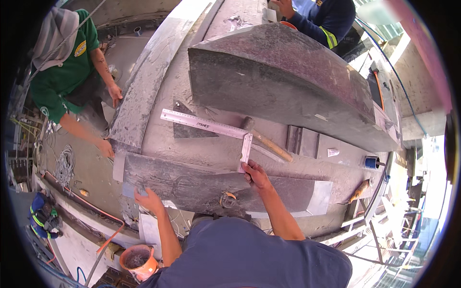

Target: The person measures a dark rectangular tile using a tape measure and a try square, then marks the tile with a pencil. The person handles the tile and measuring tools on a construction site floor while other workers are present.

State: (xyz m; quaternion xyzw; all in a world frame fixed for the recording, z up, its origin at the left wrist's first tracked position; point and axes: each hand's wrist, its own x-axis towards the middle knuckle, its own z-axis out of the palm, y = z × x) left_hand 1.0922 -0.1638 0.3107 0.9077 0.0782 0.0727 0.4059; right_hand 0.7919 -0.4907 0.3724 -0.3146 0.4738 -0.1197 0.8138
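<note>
My right hand grips the short arm of a metal L-shaped square, whose long ruled blade points left over the dusty work surface. Beneath that blade lies a dark triangular stone offcut. A hammer with a wooden handle rests just beyond my right hand. My left hand is over the left end of a long dark stone slab in front of me, fingers apart and nothing in them; contact with the slab is unclear. A tape measure shows at the slab's near edge.
A large angled dark stone block spans the far side. Narrow stone strips and a blue can are to the right. Co-workers are at the left in a green shirt and at the top. An orange blower stands lower left.
</note>
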